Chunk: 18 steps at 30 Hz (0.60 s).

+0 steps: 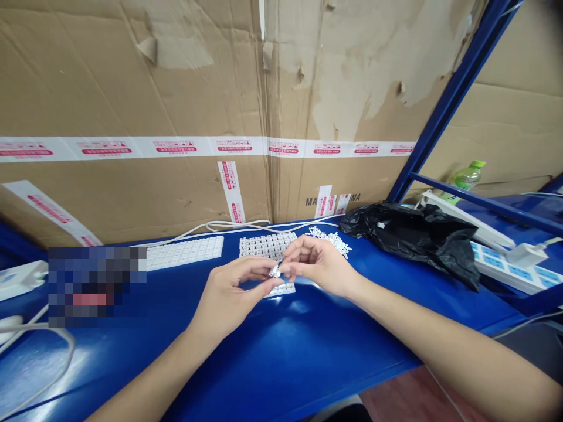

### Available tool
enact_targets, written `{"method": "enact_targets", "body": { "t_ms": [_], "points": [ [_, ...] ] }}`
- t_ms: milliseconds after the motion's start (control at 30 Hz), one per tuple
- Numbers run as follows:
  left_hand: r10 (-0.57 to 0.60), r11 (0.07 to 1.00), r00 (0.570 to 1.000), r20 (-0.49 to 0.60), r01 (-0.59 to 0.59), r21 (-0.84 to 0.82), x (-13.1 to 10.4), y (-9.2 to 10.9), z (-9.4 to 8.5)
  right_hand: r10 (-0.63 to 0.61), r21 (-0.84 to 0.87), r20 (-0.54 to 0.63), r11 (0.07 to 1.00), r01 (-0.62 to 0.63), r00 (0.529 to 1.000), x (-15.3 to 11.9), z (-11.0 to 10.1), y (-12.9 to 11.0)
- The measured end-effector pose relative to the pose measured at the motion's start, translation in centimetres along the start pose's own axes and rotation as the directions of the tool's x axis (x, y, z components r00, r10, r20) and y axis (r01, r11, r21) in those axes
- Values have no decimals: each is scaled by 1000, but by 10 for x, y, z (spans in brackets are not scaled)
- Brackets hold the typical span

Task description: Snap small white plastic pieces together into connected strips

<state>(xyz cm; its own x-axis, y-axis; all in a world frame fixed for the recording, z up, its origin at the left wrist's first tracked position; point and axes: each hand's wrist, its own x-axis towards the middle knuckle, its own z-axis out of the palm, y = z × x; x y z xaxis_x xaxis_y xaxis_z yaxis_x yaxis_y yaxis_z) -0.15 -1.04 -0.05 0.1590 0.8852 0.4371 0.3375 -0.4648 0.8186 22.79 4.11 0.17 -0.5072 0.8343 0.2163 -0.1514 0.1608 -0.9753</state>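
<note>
My left hand (231,293) pinches a small white part (275,271) between thumb and fingertips. From the right, my right hand (321,265) meets it with thumb and fingers pressed together at the same part. A tiny dark bit shows at its fingertips, too small to name. Just behind my hands lies a white grid of small parts (259,245) with dark marks. Below the fingers, a short white strip (285,289) is partly hidden. A loose heap of small white pieces (336,241) lies beyond my right hand.
Another white grid (185,253) lies to the left on the blue table (281,351). A black plastic bag (409,234) and a power strip (505,266) are at the right. White cables (211,225) run along the cardboard (176,105) behind. A blue frame post (444,111) rises at the right.
</note>
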Motion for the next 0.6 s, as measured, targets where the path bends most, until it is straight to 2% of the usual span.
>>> {"method": "enact_targets", "body": {
  "t_ms": [133,233,300,367,467,600],
  "points": [
    [-118,987,992,-38,113,-113,3,0,0,-116,-215,-8,970,112,993,-4,3,-4],
    [-161,964,987,-5,156,-215,4,1,-1,-217,-348,16,914,209,976,-7,2,-6],
    [-163,958,987,16,162,-237,4,2,-2,-197,-305,3,933,188,980,-7,2,-6],
    [-130,969,991,17,131,-209,3,3,-2,-101,-186,-14,978,96,995,-6,2,-6],
    [-30,996,999,30,32,-86,-1,3,-2,43,23,38,999,-44,998,-4,4,-4],
    [120,991,991,55,-123,50,-7,-3,-1,91,147,103,983,-106,991,-5,11,1]
  ]
}}
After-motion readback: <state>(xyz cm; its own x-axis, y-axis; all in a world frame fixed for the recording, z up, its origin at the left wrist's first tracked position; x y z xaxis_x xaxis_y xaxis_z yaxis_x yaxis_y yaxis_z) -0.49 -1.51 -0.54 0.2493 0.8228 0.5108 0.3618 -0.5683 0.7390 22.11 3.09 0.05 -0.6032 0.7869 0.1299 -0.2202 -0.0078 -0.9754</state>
